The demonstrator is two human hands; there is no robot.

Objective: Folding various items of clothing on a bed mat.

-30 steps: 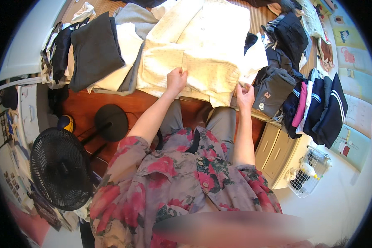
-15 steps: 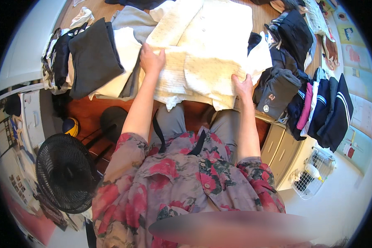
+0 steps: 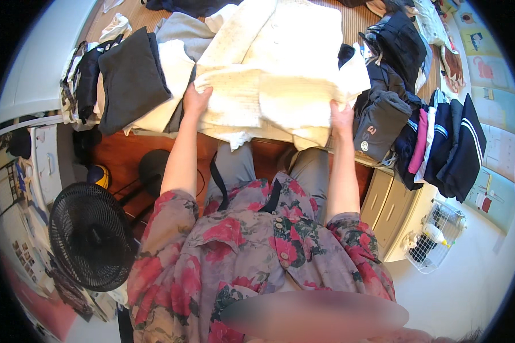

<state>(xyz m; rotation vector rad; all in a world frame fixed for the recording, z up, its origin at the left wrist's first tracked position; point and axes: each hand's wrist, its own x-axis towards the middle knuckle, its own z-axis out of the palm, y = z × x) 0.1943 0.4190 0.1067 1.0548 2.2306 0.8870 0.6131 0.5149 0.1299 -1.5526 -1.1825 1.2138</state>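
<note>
A cream knitted cardigan point(image 3: 292, 51) lies spread on the table, its lower edge toward me and partly overhanging the front. My left hand point(image 3: 197, 100) is closed on its left lower side, thumb on top. The right lower side is pinched in my right hand point(image 3: 342, 117), whose fingers are partly hidden under the knit. Beside my left hand lie a white garment point(image 3: 176, 63) and a folded dark grey garment point(image 3: 130, 80). A folded dark grey garment with a small print point(image 3: 377, 127) sits just right of my right hand.
Dark clothes point(image 3: 403, 51) are heaped at the back right of the wooden table point(image 3: 246, 6). Several folded garments, one of them pink point(image 3: 420, 140), hang over the right edge. A black fan point(image 3: 91, 237) stands at lower left, near a ball point(image 3: 98, 176). A wire basket point(image 3: 435, 237) is at lower right.
My left hand has moved slightly left and nearer, along the cardigan's side. The right hand has shifted a little right, and the cardigan's lower part is stretched flatter between them.
</note>
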